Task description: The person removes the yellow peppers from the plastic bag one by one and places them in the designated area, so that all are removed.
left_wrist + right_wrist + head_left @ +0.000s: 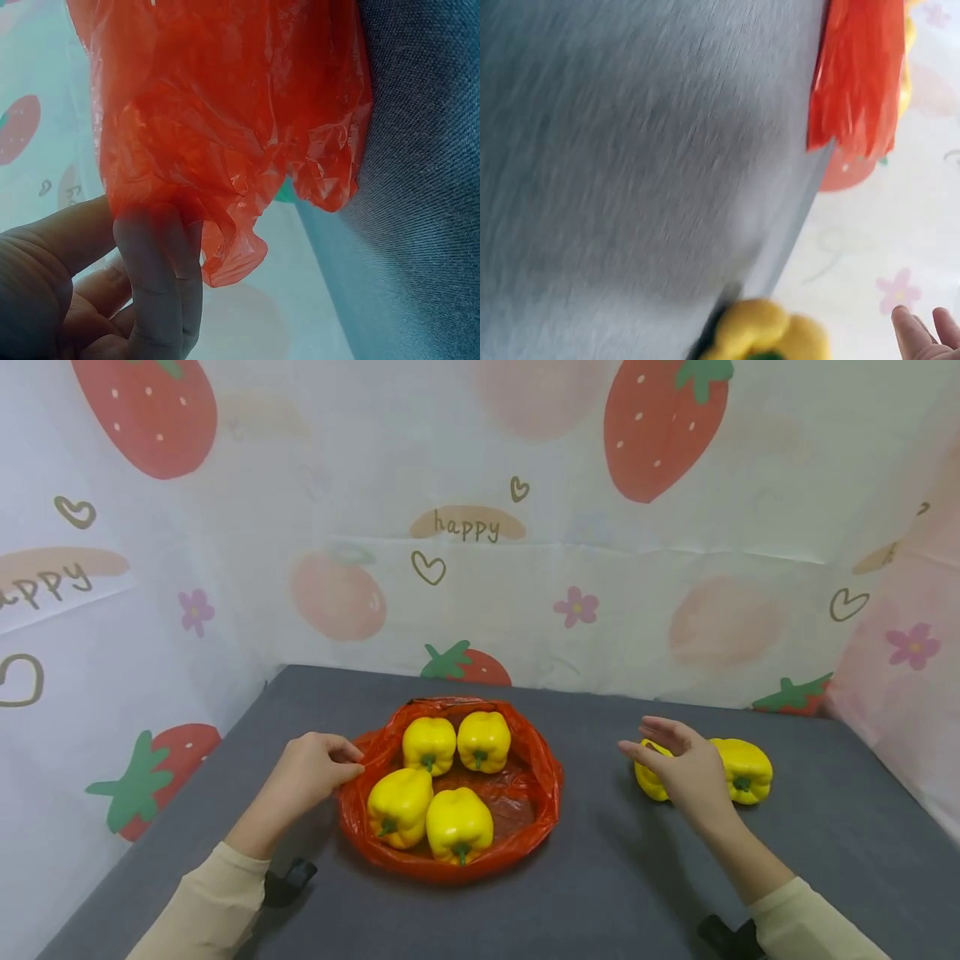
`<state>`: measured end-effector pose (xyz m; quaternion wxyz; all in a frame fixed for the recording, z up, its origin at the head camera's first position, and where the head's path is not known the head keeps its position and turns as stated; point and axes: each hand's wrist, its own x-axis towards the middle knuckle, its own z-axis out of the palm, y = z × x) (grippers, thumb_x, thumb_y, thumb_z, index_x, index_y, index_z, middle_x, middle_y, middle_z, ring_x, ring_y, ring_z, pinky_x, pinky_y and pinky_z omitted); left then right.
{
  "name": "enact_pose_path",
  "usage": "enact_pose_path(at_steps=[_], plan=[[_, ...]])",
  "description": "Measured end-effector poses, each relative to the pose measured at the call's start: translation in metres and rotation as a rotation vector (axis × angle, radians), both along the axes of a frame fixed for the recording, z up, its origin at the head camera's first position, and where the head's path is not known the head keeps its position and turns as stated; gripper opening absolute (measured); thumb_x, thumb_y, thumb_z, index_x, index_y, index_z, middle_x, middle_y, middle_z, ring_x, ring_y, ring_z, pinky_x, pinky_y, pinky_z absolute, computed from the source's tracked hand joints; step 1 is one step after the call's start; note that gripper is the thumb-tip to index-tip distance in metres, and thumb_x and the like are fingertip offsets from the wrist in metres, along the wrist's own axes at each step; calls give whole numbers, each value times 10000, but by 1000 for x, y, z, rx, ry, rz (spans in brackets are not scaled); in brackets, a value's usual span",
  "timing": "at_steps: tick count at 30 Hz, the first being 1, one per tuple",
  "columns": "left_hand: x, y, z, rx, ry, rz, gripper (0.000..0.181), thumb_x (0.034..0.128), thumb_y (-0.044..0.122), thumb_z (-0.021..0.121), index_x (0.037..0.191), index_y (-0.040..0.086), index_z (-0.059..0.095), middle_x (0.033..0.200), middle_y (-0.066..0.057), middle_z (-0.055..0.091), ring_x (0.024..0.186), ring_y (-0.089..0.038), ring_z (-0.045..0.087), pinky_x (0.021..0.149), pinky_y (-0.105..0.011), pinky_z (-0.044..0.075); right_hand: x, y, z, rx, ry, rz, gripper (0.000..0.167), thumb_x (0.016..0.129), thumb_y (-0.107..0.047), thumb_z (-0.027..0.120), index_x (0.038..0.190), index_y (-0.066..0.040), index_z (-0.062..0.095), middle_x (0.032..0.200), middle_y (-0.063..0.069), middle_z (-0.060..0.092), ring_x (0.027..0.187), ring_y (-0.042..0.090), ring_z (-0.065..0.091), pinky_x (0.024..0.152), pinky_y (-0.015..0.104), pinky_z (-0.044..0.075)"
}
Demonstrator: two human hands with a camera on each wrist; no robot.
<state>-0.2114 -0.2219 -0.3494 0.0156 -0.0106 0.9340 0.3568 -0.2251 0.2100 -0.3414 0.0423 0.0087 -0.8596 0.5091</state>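
Note:
A red plastic bag (551, 806) stands with its mouth spread wide, and several yellow bell peppers (459, 820) sit inside. At its left rim my left hand (306, 781) pinches the plastic between thumb and fingers; the left wrist view shows these fingers (154, 277) against the thin film. Over on the right, my right hand (690, 777) hovers by two more yellow peppers, one (651, 783) partly behind the fingers and the other (744, 770) just beyond the hand. Its fingers are parted and hold nothing. The right wrist view catches only fingertips and one pepper (761, 326).
Everything rests on a dark grey cloth-covered table (585, 893). A white curtain (480, 460) printed with strawberries, hearts and flowers rises behind the table and along both sides. Dark straps (288, 882) sit at the wrists.

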Motion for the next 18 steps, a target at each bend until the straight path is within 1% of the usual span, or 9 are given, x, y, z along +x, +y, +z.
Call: enact_pose_path(at_steps=[2,4,6,8,11,14,18], plan=[[0,-1,0,0,0,-1,211,899,117,689,1058,-19,720,918,-137,704,653,-175,551,590,-280,509,2,-8,-1,-11,-5,15,737,884,-477,707,1458,-87,461,1480,143,522,1385,285,483,840,38,449],[0,-1,0,-3,-1,1,208,899,117,689,1056,-16,722,924,-138,707,655,-175,557,593,-279,511,5,-15,-2,-20,-15,34,720,888,-482,699,1453,-101,467,1474,123,534,1371,265,503,888,98,475],[0,-1,0,-10,2,1,202,898,118,690,1049,-12,726,924,-135,711,655,-174,563,595,-276,512,7,-21,-3,-32,-25,54,709,893,-479,695,1451,-104,469,1471,116,538,1356,257,521,969,217,506],[0,0,-1,-15,6,-1,195,897,119,690,1042,-7,728,925,-130,713,657,-173,565,598,-274,509,9,-27,-4,-46,-34,66,703,892,-474,699,1449,-110,473,1464,109,546,1346,251,534,1035,351,501],[-1,2,-1,-16,11,-3,187,895,122,689,1030,0,730,914,-122,712,652,-174,559,597,-272,500,11,-35,-4,-69,-40,74,695,885,-454,715,1439,-105,483,1460,114,549,1349,251,533,1086,467,457],[-1,2,-1,-10,9,2,183,896,119,687,1029,0,729,911,-120,707,649,-176,553,594,-273,494,12,-42,-3,-91,-44,84,679,881,-429,729,1425,-95,498,1455,119,553,1356,256,526,1096,489,442],[0,2,-1,-10,8,9,183,896,119,688,1030,1,730,917,-124,709,654,-178,555,593,-273,495,14,-52,-3,-117,-70,93,670,877,-421,736,1414,-94,506,1458,133,546,1367,277,511,1108,510,426]])
